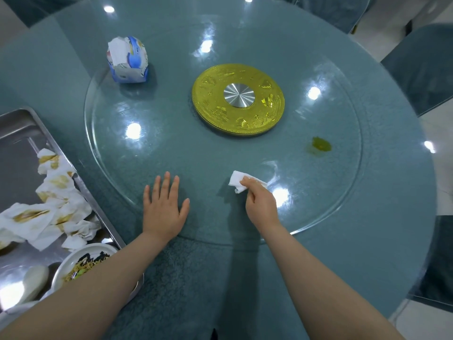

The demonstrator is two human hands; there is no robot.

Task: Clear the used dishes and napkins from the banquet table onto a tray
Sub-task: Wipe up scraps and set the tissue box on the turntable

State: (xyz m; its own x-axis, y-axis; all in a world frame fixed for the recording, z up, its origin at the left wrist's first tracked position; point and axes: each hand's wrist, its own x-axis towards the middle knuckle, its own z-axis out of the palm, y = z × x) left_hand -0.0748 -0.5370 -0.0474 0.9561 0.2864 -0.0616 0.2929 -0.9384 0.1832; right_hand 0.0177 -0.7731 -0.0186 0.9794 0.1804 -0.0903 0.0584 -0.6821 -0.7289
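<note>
My right hand [259,202] pinches a clean white napkin [236,182] against the glass turntable [220,148]. Flat on the turntable's near edge lies my left hand [165,207], fingers straight and spread, holding nothing. A steel tray [22,133] sits at the left table edge. It holds several stained, crumpled napkins [49,207], a white plate [76,261] of leftover noodles and a white spoon-like piece [34,280]. A greenish-yellow spill [320,146] marks the glass to the right, beyond my right hand.
A gold disc with a silver hub [237,99] sits at the turntable's centre. An opened blue-and-white tissue pack [127,61] stands at the far left of the glass. Teal-covered chairs [421,69] ring the round table's far and right sides.
</note>
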